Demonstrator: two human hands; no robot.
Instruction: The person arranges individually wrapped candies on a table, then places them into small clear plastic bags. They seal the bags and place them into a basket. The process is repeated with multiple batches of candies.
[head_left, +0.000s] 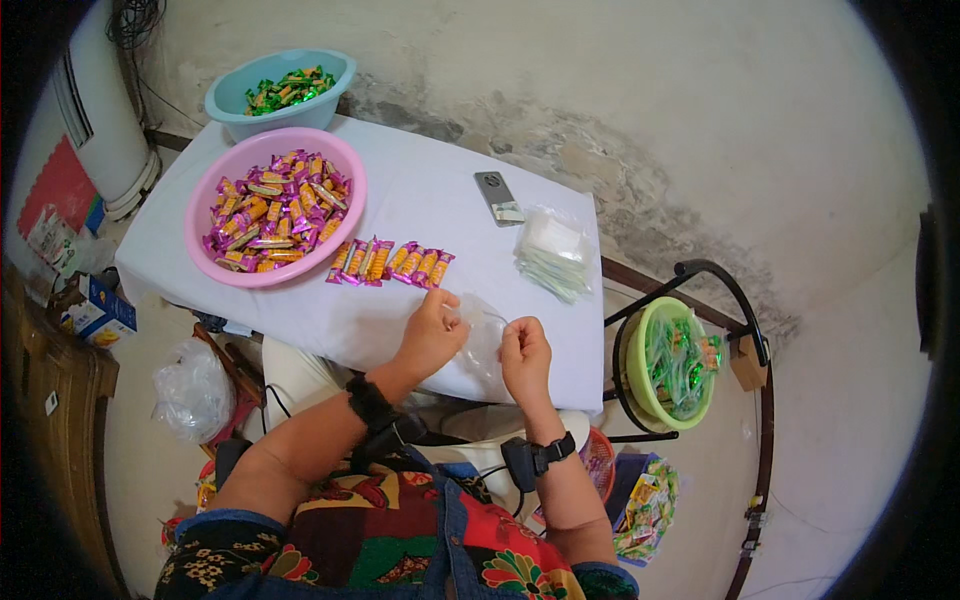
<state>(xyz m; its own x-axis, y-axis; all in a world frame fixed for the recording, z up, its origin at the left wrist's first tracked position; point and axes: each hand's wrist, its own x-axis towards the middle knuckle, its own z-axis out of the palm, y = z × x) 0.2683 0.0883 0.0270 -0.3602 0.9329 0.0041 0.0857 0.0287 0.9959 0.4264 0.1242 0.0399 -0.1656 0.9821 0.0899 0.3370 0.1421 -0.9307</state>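
Note:
Between my two hands a clear plastic bag (482, 339) is stretched above the front of the white-covered table (412, 180). My left hand (433, 334) pinches its left side, and my right hand (525, 356) pinches its right side. Just beyond my left hand lies a row of several small purple-and-orange wrapped snacks (375, 261), in two groups. A pink basin (360, 180) full of the same wrapped snacks stands to the left of the row. A stack of flat clear bags (555, 251) lies beyond my right hand.
A light blue basin (221, 105) of green-wrapped snacks stands at the back left. A grey phone (499, 199) lies near the bag stack. To the right, a black metal frame (615, 352) surrounds a green basin (643, 375) holding filled bags. A wall runs behind the table.

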